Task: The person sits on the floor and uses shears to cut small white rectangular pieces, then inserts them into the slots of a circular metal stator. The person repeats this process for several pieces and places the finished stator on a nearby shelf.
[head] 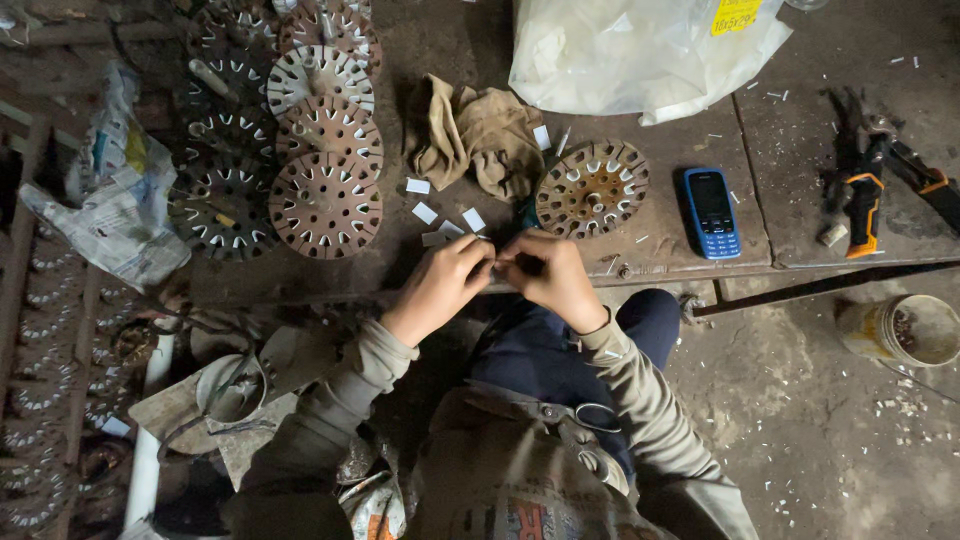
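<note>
White paper slip is pinched between our left hand and right hand, both closed on it; uneven pull may tear it, scattering cut slips at 12 o'clock.

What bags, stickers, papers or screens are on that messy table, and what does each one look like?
Plastic bag: top middle, crumpled, whitish and see-through.
Yellow sticker: on the bag's top right, small, rectangular.
Mobile phone: right of the hands, blue, upright, dark screen.
Newspaper: far left, crumpled, printed with coloured patches.
</note>
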